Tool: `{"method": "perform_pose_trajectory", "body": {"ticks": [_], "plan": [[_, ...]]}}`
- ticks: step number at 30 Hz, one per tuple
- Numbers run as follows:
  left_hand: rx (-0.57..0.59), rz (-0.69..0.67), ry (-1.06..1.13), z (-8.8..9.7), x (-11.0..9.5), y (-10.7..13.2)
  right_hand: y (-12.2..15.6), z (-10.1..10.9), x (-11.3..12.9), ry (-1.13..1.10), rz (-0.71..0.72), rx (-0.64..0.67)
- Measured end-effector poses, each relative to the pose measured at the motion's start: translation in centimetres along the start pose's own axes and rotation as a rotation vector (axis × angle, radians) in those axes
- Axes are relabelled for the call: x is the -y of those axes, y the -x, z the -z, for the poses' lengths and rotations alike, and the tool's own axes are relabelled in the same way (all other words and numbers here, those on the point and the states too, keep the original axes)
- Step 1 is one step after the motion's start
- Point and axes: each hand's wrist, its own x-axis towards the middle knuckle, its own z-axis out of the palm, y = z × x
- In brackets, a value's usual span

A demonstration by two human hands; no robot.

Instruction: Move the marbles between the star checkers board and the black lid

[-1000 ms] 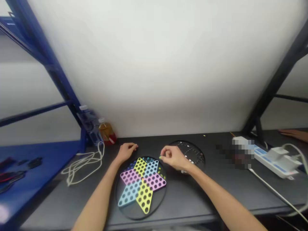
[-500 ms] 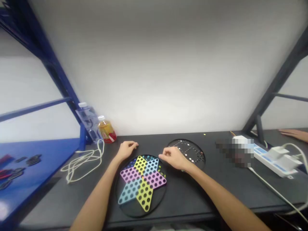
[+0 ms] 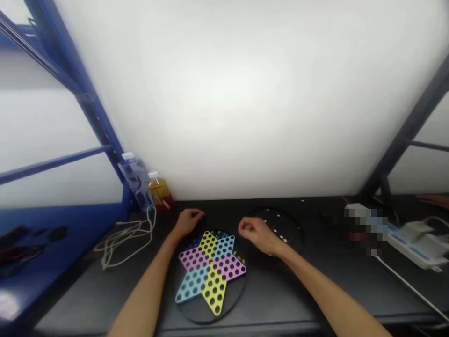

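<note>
A star-shaped Chinese checkers board (image 3: 211,266) in pink, blue and yellow, dotted with holes, lies on a round black tray (image 3: 198,322). Small blue and yellow-green pieces show under its far edge. My left hand (image 3: 187,222) rests just beyond the board's far left side, fingers curled and closed; whatever they hold, if anything, is hidden. Beyond the board's far right side is my right hand (image 3: 258,234), its thumb and fingers bent together in a loose ring. I cannot make out anything inside it. Neither hand touches the board.
Behind my right hand lies a second round black piece (image 3: 302,229) with white dots. White cable (image 3: 126,236), a clear bottle (image 3: 136,180) and a yellow-red bottle (image 3: 160,193) stand left. At right is a power strip (image 3: 409,241) with chargers. Another person's hand (image 3: 435,200) shows far right.
The view has shifted slightly, so the scene sits a little lower and to the right. My right thumb has drawn in toward the curled fingers. The board stays in place on the table.
</note>
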Motion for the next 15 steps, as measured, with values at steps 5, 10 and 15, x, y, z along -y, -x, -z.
{"method": "perform_pose_trajectory", "body": {"ticks": [5,10,15], "plan": [[-0.005,0.009,0.012,-0.2,0.1,-0.1,-0.5,0.2,-0.2,-0.501,-0.159,0.101],[-0.017,0.019,0.028,-0.2,0.1,0.0,0.2,-0.6,0.2,0.247,0.069,-0.024],[0.005,0.003,0.014,-0.1,0.1,0.1,1.2,-0.2,1.0,0.569,0.159,0.143]]}}
